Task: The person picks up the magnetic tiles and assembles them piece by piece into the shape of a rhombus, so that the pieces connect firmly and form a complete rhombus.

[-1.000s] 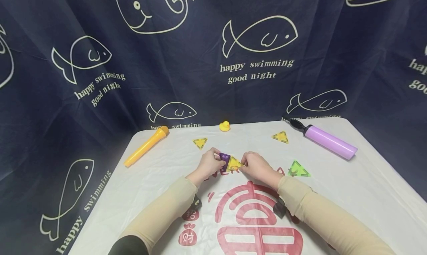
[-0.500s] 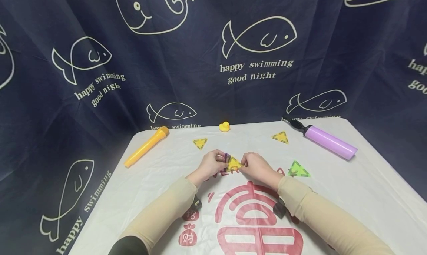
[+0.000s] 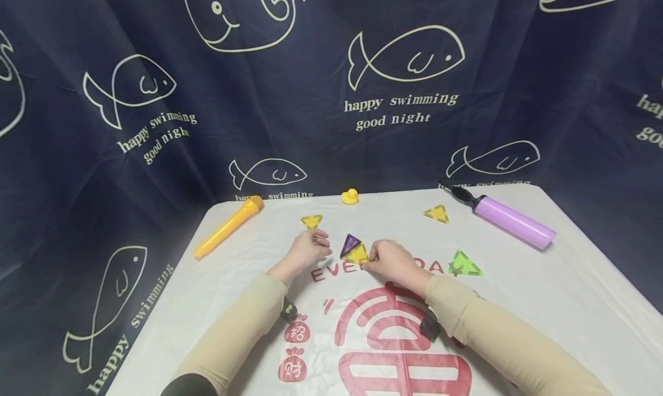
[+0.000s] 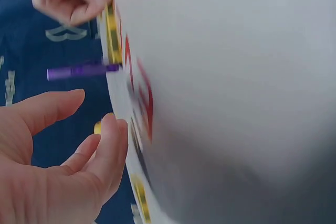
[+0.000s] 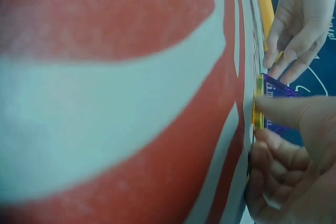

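A yellow triangular magnetic tile (image 3: 357,255) lies on the white-covered table, and my right hand (image 3: 395,261) pinches its right corner. Along its left edge a purple triangular magnetic tile (image 3: 350,245) stands up from the table, seen edge-on in the left wrist view as a purple strip (image 4: 81,71). My left hand (image 3: 305,251) is off to the left, apart from both tiles. Its thumb and fingers are spread with nothing between them. Just beyond it lies another yellow triangular tile (image 3: 312,221), flat on the table.
A green triangular tile (image 3: 465,263) lies to the right, with a third yellow tile (image 3: 437,213) farther back. A yellow rubber duck (image 3: 350,197) sits at the back edge. An orange toy microphone (image 3: 229,227) lies left, a purple hand pump (image 3: 513,220) right.
My left hand has let go of the purple tile and moved left. The purple tile now stands by itself against the yellow one, which has turned slightly and shifted left. My right hand still pinches it.
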`<state>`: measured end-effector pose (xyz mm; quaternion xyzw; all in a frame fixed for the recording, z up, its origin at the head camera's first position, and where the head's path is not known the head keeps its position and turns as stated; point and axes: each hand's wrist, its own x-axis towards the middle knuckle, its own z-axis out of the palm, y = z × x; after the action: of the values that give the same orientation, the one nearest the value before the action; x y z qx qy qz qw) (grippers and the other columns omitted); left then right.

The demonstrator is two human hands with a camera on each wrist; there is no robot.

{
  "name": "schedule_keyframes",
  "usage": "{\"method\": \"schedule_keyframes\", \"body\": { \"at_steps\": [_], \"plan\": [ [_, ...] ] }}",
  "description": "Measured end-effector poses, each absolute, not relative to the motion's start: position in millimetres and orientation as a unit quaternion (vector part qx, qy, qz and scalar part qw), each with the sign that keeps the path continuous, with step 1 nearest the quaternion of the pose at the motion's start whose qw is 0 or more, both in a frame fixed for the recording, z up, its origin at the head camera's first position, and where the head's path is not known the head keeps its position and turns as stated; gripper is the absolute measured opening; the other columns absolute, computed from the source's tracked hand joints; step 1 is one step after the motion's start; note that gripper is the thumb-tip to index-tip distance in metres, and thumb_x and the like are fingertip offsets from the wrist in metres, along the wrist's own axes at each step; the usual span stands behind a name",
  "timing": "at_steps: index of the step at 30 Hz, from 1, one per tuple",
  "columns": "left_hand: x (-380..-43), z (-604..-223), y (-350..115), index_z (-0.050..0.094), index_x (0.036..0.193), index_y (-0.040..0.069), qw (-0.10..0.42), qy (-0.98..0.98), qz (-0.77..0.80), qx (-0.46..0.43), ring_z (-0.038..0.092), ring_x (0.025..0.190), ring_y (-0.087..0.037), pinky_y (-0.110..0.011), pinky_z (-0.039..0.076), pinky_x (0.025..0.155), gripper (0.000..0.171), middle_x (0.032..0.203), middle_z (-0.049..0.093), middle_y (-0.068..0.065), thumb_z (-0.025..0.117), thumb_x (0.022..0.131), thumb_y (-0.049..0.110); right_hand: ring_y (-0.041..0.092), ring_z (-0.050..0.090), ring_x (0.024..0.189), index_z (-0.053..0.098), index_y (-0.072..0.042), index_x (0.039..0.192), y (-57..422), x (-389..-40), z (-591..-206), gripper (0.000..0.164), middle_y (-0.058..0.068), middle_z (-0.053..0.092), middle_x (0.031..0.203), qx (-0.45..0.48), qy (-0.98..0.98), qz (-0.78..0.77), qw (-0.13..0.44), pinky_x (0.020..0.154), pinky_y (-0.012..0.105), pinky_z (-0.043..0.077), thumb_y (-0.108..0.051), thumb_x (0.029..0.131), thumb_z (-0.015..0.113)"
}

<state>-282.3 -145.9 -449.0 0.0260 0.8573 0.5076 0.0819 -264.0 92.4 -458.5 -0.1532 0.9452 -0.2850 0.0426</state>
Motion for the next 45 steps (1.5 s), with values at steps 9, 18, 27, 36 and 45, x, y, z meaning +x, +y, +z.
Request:
{"method": "schedule_keyframes", "body": {
  "at_steps": [9, 18, 27, 36, 45],
  "plan": [
    [-314.3, -442.8, -187.2, 0.063, 0.119, -0.003, 0.023, 0.885, 0.464, -0.028, 0.066, 0.097, -0.03, -0.039, 0.055, 0.087, 0.04, 0.106, 0.069, -0.014, 0.077, 0.082, 0.002, 0.022, 0.055, 0.086, 0.067, 0.002, 0.119, 109.8, -286.9, -458.6, 0.051, 0.008, 0.059, 0.095, -0.22, 0.922, -0.313, 0.061, 0.082, 0.042, 0.051, -0.017, 0.077, 0.089],
    [-342.9, -439.6, -194.0, 0.058, 0.13, -0.006, 0.034, 0.893, 0.442, -0.072, 0.061, 0.102, -0.031, -0.041, 0.052, 0.09, 0.052, 0.118, 0.062, -0.018, 0.078, 0.083, 0.008, 0.026, 0.052, 0.104, 0.055, -0.002, 0.143, 111.6, -301.9, -461.9, 0.079, 0.01, 0.057, 0.112, -0.268, 0.91, -0.298, 0.107, 0.092, 0.045, 0.047, -0.026, 0.077, 0.091],
    [-362.5, -444.9, -184.3, 0.056, 0.132, -0.009, 0.052, 0.909, 0.403, -0.093, 0.055, 0.123, -0.038, -0.045, 0.043, 0.108, 0.059, 0.132, 0.059, -0.024, 0.081, 0.083, 0.012, 0.029, 0.05, 0.106, 0.061, -0.005, 0.139, 107.1, -302.4, -462.8, 0.075, 0.01, 0.055, 0.11, -0.274, 0.907, -0.302, 0.103, 0.092, 0.046, 0.045, -0.029, 0.075, 0.092],
    [-364.7, -452.1, -180.6, 0.06, 0.125, -0.009, 0.032, 0.926, 0.367, -0.084, 0.055, 0.117, -0.037, -0.044, 0.044, 0.106, 0.057, 0.123, 0.059, -0.023, 0.085, 0.078, 0.013, 0.028, 0.048, 0.103, 0.063, -0.005, 0.134, 104.4, -298.6, -465.3, 0.072, 0.008, 0.054, 0.107, -0.249, 0.916, -0.304, 0.082, 0.092, 0.046, 0.045, -0.031, 0.074, 0.092],
    [-343.2, -450.6, -175.4, 0.053, 0.112, -0.003, 0.026, 0.932, 0.348, -0.1, 0.058, 0.108, -0.036, -0.044, 0.049, 0.097, 0.05, 0.111, 0.059, -0.02, 0.085, 0.075, 0.009, 0.029, 0.051, 0.102, 0.064, -0.004, 0.131, 98.3, -296.1, -469.9, 0.074, 0.01, 0.054, 0.107, -0.221, 0.925, -0.303, 0.065, 0.095, 0.048, 0.048, -0.034, 0.07, 0.094]
  ]
}}
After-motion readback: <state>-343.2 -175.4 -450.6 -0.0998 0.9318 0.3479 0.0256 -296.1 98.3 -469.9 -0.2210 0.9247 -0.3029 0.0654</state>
